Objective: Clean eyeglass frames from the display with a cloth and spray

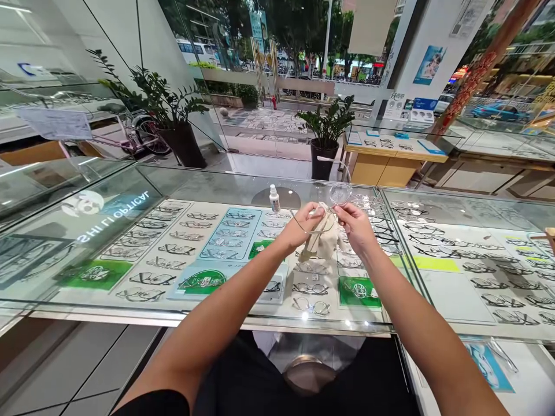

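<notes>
Both hands are together above the glass top of a display case. My left hand (306,222) is closed on a beige cloth (321,237), which hangs down below the fingers. Close on its right, my right hand (353,224) pinches a thin-framed pair of glasses (340,193). One round lens stands up above the fingers, and a thin temple shows near my left hand. The cloth partly hides how the frame is held. A small white spray bottle (274,199) stands upright on the glass, left of and beyond my hands.
Rows of glasses (311,288) lie inside the glass case (208,319) beneath my arms. Another case with glasses (503,300) adjoins on the right. Beyond are two potted plants (325,124), a wooden display table (373,167) and glass doors. A stool (310,372) is below the front edge.
</notes>
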